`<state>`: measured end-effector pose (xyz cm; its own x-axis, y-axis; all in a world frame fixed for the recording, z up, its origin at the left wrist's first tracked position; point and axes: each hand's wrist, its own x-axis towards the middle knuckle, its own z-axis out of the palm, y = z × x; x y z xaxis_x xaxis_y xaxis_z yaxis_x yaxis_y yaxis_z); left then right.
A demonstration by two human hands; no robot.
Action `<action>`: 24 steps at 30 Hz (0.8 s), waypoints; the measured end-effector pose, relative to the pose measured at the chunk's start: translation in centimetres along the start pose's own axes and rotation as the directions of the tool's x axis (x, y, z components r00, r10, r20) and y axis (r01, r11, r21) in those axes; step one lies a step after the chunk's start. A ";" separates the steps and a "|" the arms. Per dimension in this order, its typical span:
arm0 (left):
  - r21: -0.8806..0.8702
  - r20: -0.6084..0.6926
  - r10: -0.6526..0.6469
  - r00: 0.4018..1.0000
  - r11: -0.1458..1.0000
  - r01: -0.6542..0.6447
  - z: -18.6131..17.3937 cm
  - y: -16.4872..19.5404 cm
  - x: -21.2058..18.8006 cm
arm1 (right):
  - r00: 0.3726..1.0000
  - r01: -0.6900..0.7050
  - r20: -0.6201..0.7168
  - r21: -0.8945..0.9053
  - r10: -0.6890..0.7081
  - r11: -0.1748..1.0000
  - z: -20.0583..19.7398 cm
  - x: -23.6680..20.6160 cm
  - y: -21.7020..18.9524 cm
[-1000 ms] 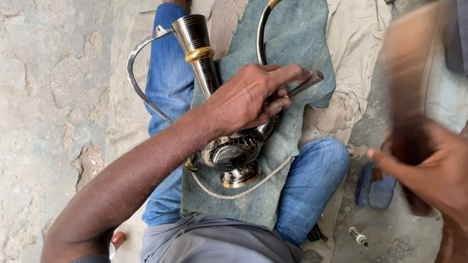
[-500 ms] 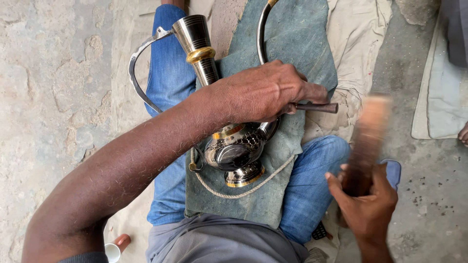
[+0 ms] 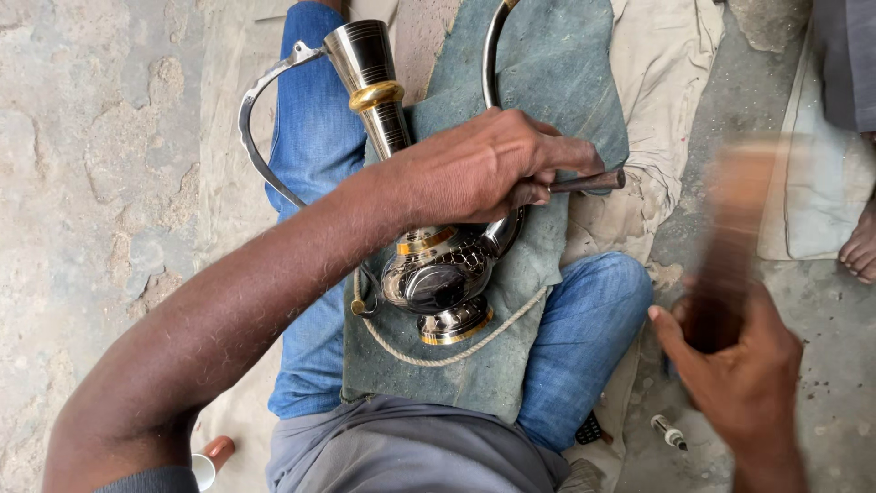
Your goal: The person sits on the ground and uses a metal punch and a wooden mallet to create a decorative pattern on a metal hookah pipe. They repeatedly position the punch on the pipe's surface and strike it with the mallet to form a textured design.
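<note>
A shiny metal ewer (image 3: pixel 436 274) with brass bands, a long neck, curved handle and spout lies across my lap on a grey-green cloth (image 3: pixel 547 82). My left hand (image 3: pixel 488 164) rests on its body and grips a thin dark metal chisel (image 3: pixel 589 181) that points to the right. A rope (image 3: pixel 456 351) loops under the ewer's base. My right hand (image 3: pixel 739 365) is at the lower right, closed around a brown wooden mallet (image 3: pixel 735 228) that is blurred by motion, well apart from the chisel's end.
I sit on cracked concrete with beige cloth (image 3: pixel 666 55) under my legs in blue jeans. Another person's bare foot (image 3: pixel 858 246) shows at the right edge. A small tool (image 3: pixel 671 434) lies by my right knee, a small cup (image 3: pixel 208 461) at bottom left.
My right hand swung the mallet from the far right in toward the chisel, then back out to the right. My left hand and the ewer stayed nearly still.
</note>
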<state>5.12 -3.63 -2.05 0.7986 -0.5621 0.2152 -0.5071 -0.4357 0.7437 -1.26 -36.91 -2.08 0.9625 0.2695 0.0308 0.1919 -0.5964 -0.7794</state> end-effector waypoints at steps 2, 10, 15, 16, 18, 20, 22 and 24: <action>-0.011 -0.149 0.075 0.986 0.997 -0.078 0.6 0.3 -0.7 | 0.986 0.141 0.123 -0.221 -0.116 0.965 -1.6 2.2 -0.9; -0.076 -0.369 -0.203 0.907 0.979 0.188 2.7 0.4 -3.0 | 0.983 -0.012 0.162 -0.415 0.087 0.910 -3.0 8.3 -2.5; -0.118 -0.479 -0.240 0.844 0.971 0.209 3.7 0.8 -4.0 | 0.954 -0.083 0.235 -0.396 0.188 0.915 -4.3 10.6 3.4; -0.129 -0.475 -0.263 0.840 0.965 0.229 3.8 0.7 -4.1 | 0.930 -0.069 0.294 -0.445 0.219 0.893 -4.4 11.2 4.3; -0.141 -0.477 -0.283 0.832 0.959 0.246 4.0 0.7 -4.3 | 0.904 -0.042 0.347 -0.509 0.250 0.860 -4.4 12.0 4.9; -0.141 -0.488 -0.276 0.828 0.961 0.237 4.1 0.6 -4.4 | 0.909 -0.026 0.337 -0.540 0.245 0.841 -3.9 12.6 3.7; -0.153 -0.506 -0.276 0.817 0.961 0.230 4.1 0.6 -4.4 | 0.914 -0.012 0.328 -0.569 0.240 0.822 -2.9 13.0 1.3; -0.194 -0.500 -0.314 0.807 0.949 0.249 4.1 0.5 -4.5 | 0.911 0.187 0.411 -0.494 0.039 0.849 -2.2 13.4 -1.6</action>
<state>-0.07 -4.21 -5.20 0.9660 0.0347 0.2563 -0.2191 -0.4169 0.8822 11.76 -34.00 0.93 0.8051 0.5331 -0.2601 0.4374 -0.8297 -0.3468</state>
